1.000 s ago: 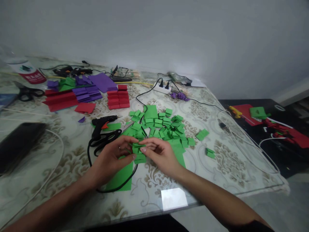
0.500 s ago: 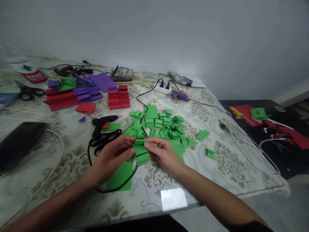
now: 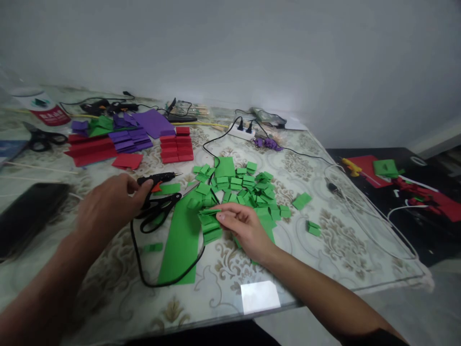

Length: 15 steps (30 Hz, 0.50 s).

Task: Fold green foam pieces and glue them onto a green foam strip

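My right hand [image 3: 247,228] pinches a folded green paper strip [image 3: 211,228] between thumb and fingers, held above the table's middle. My left hand [image 3: 113,202] is at the black hot glue gun [image 3: 158,179], its fingers curled round the grip, which they mostly hide. The gun's metal tip points right, and its orange trigger shows beside my thumb. Just below it lie black-handled scissors [image 3: 160,211] with their blades toward the green pieces. Beyond my right hand is a heap of small folded green paper pieces [image 3: 248,185]. A flat green sheet [image 3: 180,250] lies beneath the gun's cord.
Red folded paper [image 3: 177,148] and purple paper [image 3: 153,122] lie toward the back left. A white power strip [image 3: 242,130] sits near the wall. At left are a phone [image 3: 32,216], other scissors [image 3: 43,137] and a bottle [image 3: 45,108]. Black cord [image 3: 169,284] loops in front.
My left hand has let go of the green strip and moved left to the glue gun. My right hand keeps the strip in nearly the same place.
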{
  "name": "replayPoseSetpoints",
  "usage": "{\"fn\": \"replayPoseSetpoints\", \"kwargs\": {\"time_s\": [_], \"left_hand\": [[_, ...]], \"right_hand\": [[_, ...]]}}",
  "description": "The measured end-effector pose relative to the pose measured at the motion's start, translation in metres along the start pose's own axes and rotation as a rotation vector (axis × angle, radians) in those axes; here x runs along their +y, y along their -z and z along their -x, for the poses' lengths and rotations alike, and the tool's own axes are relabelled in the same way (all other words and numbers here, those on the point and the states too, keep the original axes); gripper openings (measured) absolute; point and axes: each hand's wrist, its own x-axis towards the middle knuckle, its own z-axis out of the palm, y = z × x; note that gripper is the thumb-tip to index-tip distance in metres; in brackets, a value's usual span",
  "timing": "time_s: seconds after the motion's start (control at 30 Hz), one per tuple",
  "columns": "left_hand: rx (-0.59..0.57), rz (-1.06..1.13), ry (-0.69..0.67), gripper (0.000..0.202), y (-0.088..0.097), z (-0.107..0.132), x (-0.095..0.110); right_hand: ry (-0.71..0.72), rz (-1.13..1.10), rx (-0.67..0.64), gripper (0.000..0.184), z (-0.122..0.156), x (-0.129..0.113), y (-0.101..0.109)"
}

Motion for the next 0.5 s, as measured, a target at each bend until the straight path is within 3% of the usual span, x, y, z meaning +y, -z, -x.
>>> {"fn": "replayPoseSetpoints", "kwargs": {"time_s": [0.1,0.17,0.33,0.5], "left_hand": [[-0.144,-0.031,0.003,0.054,-0.002,-0.005,-0.008],[-0.175,-0.022,0.005,0.055,-0.007,-0.007,-0.009],[-0.143,-0.016,0.097,0.056,-0.018,-0.016,-0.007],[-0.061,0.049,0.071,0.053,-0.010,-0.021,-0.013]], "right_hand": [[0.041,-0.006,-0.011,0.021,0.002,-0.003,0.000],[0.052,-0.020,-0.015,0.020,0.002,-0.004,-0.001],[0.001,-0.078,-0.019,0.024,0.002,-0.008,-0.001],[-0.002,-0.168,-0.025,0.028,-0.001,-0.009,0.001]]}}
